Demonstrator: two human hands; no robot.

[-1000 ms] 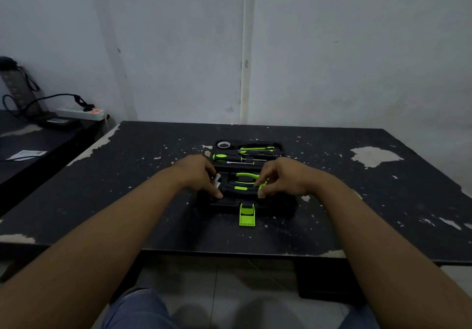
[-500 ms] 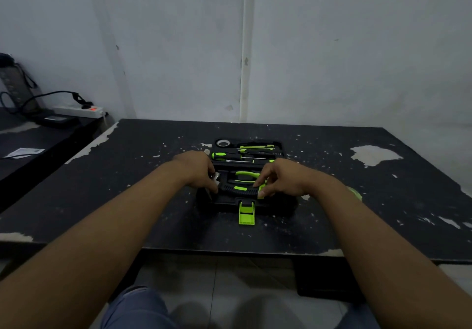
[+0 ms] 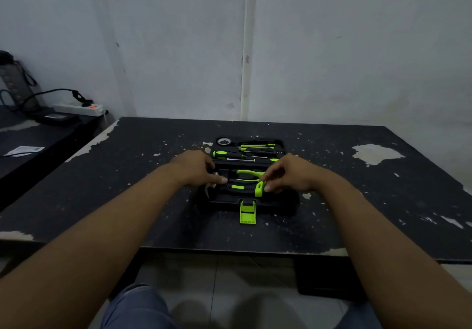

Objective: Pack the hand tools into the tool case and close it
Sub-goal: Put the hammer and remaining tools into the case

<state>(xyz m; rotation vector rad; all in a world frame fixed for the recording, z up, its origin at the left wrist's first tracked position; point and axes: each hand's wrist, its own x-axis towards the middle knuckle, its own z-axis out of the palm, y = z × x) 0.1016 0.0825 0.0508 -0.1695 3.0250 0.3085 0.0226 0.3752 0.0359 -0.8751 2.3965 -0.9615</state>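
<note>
A stained grey wall (image 3: 178,47) is standing behind a black worktop (image 3: 357,201) whose paint is flaking off in pale patches, and a white power strip (image 3: 79,109) is lying on a lower surface at the far left. In the head view, the only one given, the tool case (image 3: 224,202) is lying open and flat at the middle of the worktop, with its green latch (image 3: 247,212) hanging toward the near edge. In the far half a tape roll (image 3: 224,141) and a screwdriver (image 3: 224,154) are being carried in moulded slots. In the near half the pliers (image 3: 249,174) are sitting in place, and just in front of them the hammer (image 3: 237,188) is being held lengthwise over its recess. The head end is being held by the left hand (image 3: 194,167), its grip curled narrow round the metal. The green butt of the handle is being pinched by the right hand (image 3: 291,175) in an equally narrow grip. The claw is showing at the case's left rim, so the hammer is judged not to be fully seated. If only one end is pressed down, the other is likely to spring up. A hammer left proud would be blocking the lid, and the latch would not be catching. Fingertips under the handle could be nipped as it snaps in, and a hard push could be sliding the light case or jarring the pliers loose.
</note>
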